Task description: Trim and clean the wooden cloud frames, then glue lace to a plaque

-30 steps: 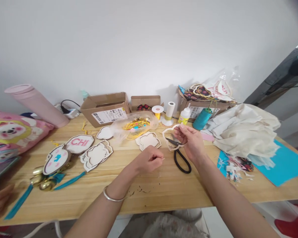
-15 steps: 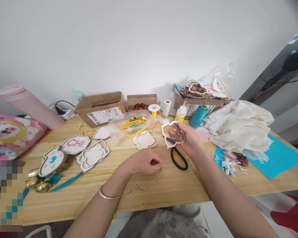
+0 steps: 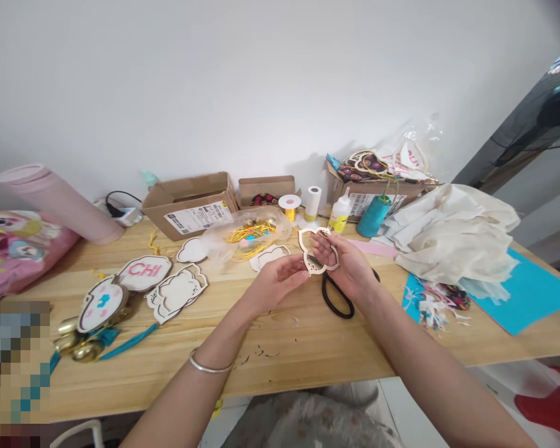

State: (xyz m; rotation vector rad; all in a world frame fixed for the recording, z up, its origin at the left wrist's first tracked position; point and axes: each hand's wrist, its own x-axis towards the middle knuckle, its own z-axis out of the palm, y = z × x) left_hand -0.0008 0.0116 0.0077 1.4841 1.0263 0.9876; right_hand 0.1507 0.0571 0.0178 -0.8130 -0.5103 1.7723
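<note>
A thin flower-shaped wooden frame (image 3: 313,267) with small cut-out patterns is held up above the table's middle. My right hand (image 3: 352,264) grips its right side, fingers showing through the opening. My left hand (image 3: 277,283) is at the frame's lower left corner, thumb and fingers closed around it. Below my right hand lie scissors (image 3: 325,294) with black loop handles, partly covered by the hand and frame. Just behind my left hand is a pale flower-shaped wooden piece (image 3: 269,256), partly hidden.
On the left lie wooden plaques (image 3: 144,272), brass bells (image 3: 88,350) and stacked cut-outs (image 3: 177,294). A plastic bag (image 3: 214,239) of yellow cords, cardboard box (image 3: 186,211), glue bottle (image 3: 339,214) and teal thread cone (image 3: 374,216) stand behind. Cream fabric (image 3: 457,233) and blue sheet (image 3: 522,302) are right.
My left hand has moved up and right from above the table to the wooden frame and now holds its lower corner. The frame has shifted slightly left in my right hand.
</note>
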